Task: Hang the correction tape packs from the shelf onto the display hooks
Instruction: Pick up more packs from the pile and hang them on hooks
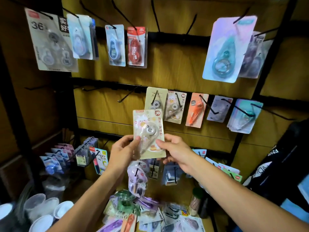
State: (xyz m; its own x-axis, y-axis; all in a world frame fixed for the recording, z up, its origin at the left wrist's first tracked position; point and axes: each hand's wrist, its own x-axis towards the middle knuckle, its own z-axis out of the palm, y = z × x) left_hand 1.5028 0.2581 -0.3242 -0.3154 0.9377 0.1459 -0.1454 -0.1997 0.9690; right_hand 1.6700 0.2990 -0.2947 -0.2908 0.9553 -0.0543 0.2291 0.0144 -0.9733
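Correction tape pack (148,133) pinched upright by left hand (122,152) and right hand (175,150).

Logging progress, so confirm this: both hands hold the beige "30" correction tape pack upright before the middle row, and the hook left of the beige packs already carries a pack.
Wrong on the hook. The head view shows the left hand and right hand holding the beige pack upright, but the hook left of the hung beige packs is bare.

Beige cat-print correction tape pack (149,133) upright; loose packs (150,213) heaped below.
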